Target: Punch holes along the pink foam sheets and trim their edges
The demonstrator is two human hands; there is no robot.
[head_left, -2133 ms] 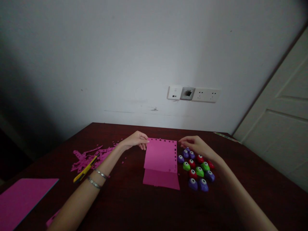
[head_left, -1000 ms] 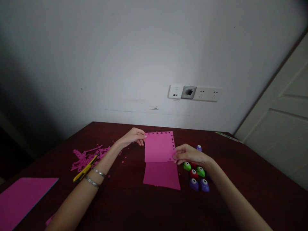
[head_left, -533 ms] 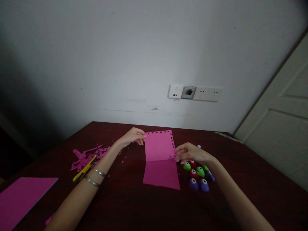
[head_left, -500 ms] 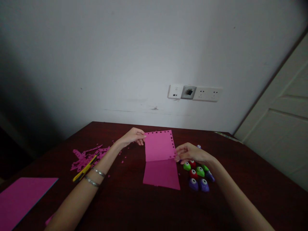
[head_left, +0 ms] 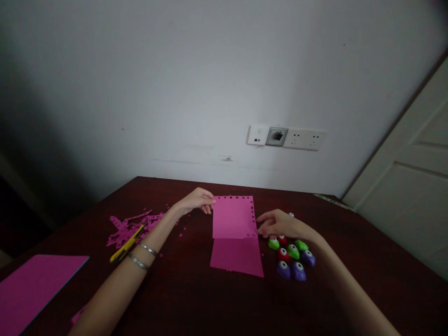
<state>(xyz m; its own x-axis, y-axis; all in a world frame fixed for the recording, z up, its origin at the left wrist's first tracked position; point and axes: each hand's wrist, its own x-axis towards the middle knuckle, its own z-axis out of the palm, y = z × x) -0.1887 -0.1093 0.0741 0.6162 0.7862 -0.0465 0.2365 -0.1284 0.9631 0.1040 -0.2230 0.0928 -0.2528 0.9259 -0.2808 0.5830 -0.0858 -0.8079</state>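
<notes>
A pink folded card (head_left: pixel 234 217) stands open on the table, its upper panel raised and its lower panel lying flat. Small punched holes line the top and right edges of the raised panel. My left hand (head_left: pixel 199 199) pinches that panel at its upper left corner. Beside the right edge is my right hand (head_left: pixel 280 224), its fingers bent but apart; nothing shows in them. Close by the right hand sits a cluster of small green, red and purple pieces, each with a white eye-like disc, among them a green piece (head_left: pixel 293 252) and a purple piece (head_left: pixel 298 271).
A yellow utility knife (head_left: pixel 126 245) lies by my left forearm, against a heap of pink paper scraps (head_left: pixel 121 228). Tiny pink bits dot the dark wooden table (head_left: pixel 182 298). A pink sheet (head_left: pixel 38 284) lies at the left front. Wall sockets (head_left: pixel 304 139) are behind.
The raised panel's right edge has come away from my right fingers, which have loosened. My left hand keeps its corner. The view has shifted slightly.
</notes>
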